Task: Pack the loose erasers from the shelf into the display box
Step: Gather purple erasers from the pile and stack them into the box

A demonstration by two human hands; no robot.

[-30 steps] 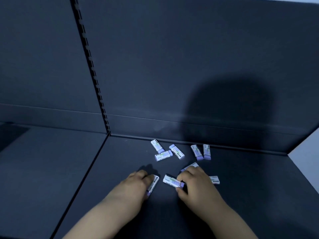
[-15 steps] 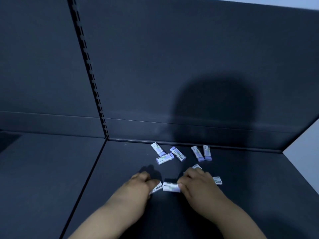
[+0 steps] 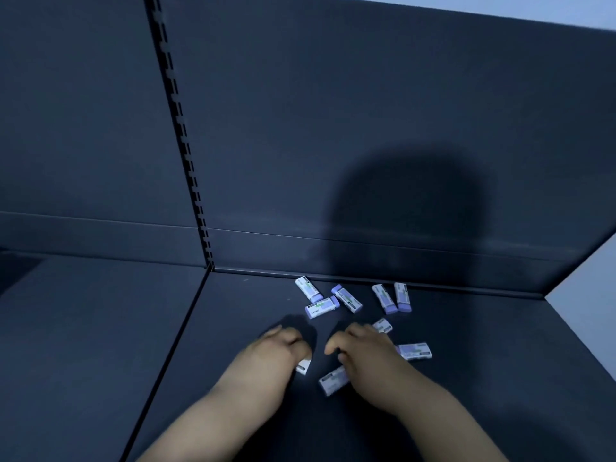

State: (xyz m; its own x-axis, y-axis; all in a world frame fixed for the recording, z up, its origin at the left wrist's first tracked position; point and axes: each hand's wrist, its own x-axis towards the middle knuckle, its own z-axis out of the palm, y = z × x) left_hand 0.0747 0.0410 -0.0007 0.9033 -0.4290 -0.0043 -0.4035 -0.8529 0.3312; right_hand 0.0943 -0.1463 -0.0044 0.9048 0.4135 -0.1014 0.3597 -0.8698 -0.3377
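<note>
shelf (image 3: pixel 100 328): I am working on its dark floor, where every loose eraser is lying; the display box is not showing in my view.
left hand (image 3: pixel 280 351): I am curling my fingers down over one eraser, gripping it; I judge I am gathering several before carrying any off.
left eraser (image 3: pixel 304 366): only its white end is peeking out beneath my fingers.
back three (image 3: pixel 346 298): they are lying crisscross near the back wall, with white paper sleeves, green print and lilac rubber ends.
front eraser (image 3: pixel 333 381): it is lying flat and slanted, nearest to me.
right hand (image 3: pixel 363 358): I am curling it and pinching the front eraser's far end, probably to drag it in.
back pair (image 3: pixel 384 299): they are lying side by side, lilac ends towards me.
right eraser (image 3: pixel 415 351): it is lying flat just beside my right hand, within easy reach.
</note>
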